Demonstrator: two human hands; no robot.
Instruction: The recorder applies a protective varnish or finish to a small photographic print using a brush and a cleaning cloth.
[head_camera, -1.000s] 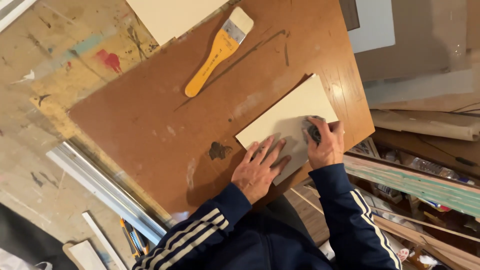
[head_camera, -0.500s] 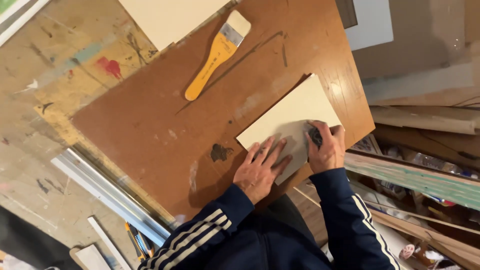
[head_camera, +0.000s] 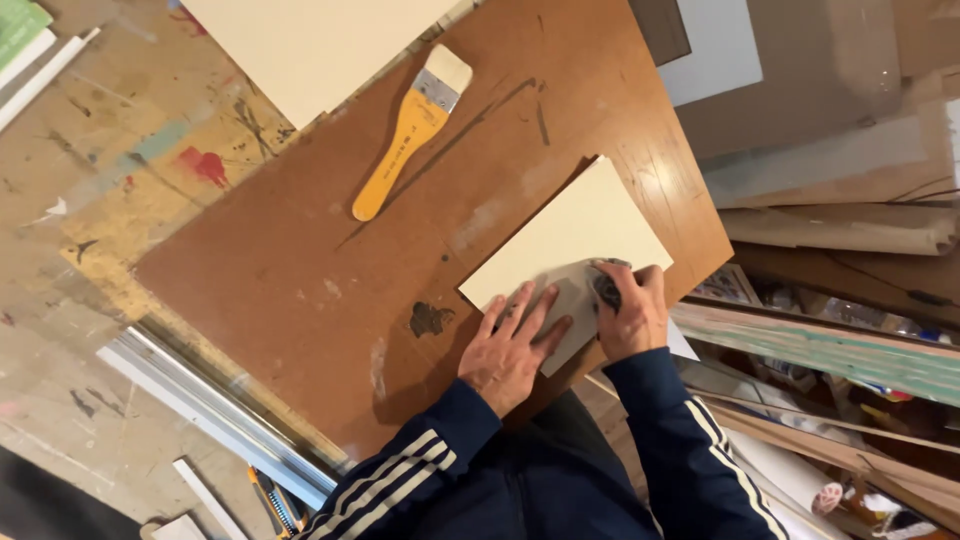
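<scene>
A cream rectangular panel (head_camera: 580, 225) lies on a brown hardboard sheet (head_camera: 300, 270). Its near corner is smeared grey. My left hand (head_camera: 512, 345) lies flat on that corner with fingers spread, pinning the panel down. My right hand (head_camera: 630, 312) is curled around a small dark round object (head_camera: 606, 290) pressed against the panel's grey patch. Both arms wear dark blue sleeves with white stripes.
A wide brush with a yellow handle (head_camera: 408, 130) lies on the board's far part. A larger cream sheet (head_camera: 310, 45) sits beyond it. A metal rail (head_camera: 210, 410) runs along the paint-stained table at left. Rolled papers and stacked boards (head_camera: 840, 230) crowd the right side.
Both hands stay on the panel's near corner. The right hand with the dark object has shifted slightly over the grey patch. The camera view has drifted a little.
</scene>
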